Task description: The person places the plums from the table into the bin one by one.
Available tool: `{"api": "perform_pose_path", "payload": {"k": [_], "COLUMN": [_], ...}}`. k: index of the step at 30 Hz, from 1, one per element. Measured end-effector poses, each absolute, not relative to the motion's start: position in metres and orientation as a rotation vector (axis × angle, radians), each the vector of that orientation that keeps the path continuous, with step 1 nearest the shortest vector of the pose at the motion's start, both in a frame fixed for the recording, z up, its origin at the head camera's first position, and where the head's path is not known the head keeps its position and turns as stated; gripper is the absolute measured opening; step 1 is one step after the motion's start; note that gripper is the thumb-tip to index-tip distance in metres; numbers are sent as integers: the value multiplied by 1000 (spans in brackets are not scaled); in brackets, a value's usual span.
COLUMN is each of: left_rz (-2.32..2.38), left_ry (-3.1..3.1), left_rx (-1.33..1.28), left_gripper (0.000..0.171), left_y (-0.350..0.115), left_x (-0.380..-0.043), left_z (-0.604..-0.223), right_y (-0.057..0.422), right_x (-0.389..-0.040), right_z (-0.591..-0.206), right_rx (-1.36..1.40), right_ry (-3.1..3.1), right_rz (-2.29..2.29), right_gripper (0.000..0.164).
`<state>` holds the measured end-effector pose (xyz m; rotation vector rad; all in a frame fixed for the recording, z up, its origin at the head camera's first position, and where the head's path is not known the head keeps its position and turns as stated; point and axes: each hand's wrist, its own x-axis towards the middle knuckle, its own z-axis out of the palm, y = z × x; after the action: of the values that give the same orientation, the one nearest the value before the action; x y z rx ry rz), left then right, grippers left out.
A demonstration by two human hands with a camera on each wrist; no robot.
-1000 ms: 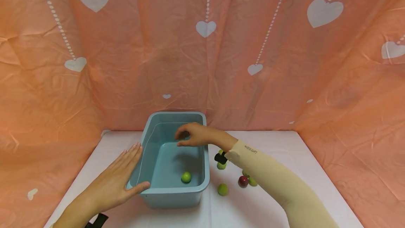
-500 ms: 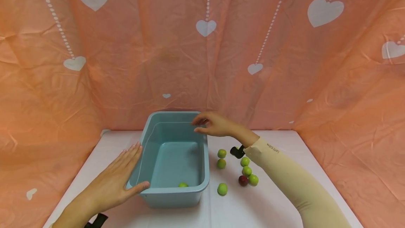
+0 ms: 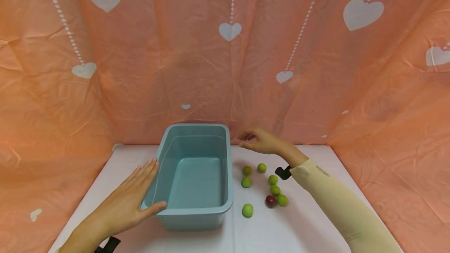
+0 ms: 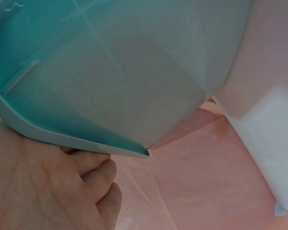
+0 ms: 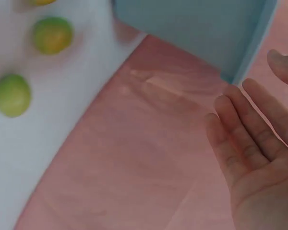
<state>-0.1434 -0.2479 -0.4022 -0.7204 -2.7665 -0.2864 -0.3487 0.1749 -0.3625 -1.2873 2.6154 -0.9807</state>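
My left hand (image 3: 130,198) lies on the left rim of a blue-grey plastic tub (image 3: 191,211), its fingers straight and its thumb over the near corner. In the left wrist view its palm (image 4: 43,177) is against the underside of the tub's rim (image 4: 77,142). My right hand (image 3: 260,140) hovers just right of the tub's far end, fingers loosely bent and holding nothing. The right wrist view shows that hand (image 5: 264,153) with its fingers apart from each other and from the thumb. The near part of the tub's floor is hidden behind its front wall.
On the white-covered table right of the tub are several small round green fruits, among them one alone near the front (image 3: 247,210) and one farther back (image 3: 261,168). A dark red plum-like fruit (image 3: 270,201) sits among them. Orange curtains (image 3: 197,69) with hearts surround the table.
My right hand has moved from over the tub to the right, past its rim. The green fruit in the tub has rolled toward the front wall and out of sight. My left hand stays put.
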Motion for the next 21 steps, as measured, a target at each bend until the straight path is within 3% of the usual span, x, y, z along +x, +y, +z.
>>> {"api": "perform_pose_path", "payload": {"k": [21], "left_rz": [-307], "left_ry": [-2766], "left_rx": [-719], "left_gripper": [103], "left_y": [-247], "left_x": [-142], "left_z": [-402], "right_y": [233], "right_x": [-349], "right_z": [-432], "right_rx": [-1054], "right_ry": [2755], "right_rz": [-847], "right_gripper": [28]}}
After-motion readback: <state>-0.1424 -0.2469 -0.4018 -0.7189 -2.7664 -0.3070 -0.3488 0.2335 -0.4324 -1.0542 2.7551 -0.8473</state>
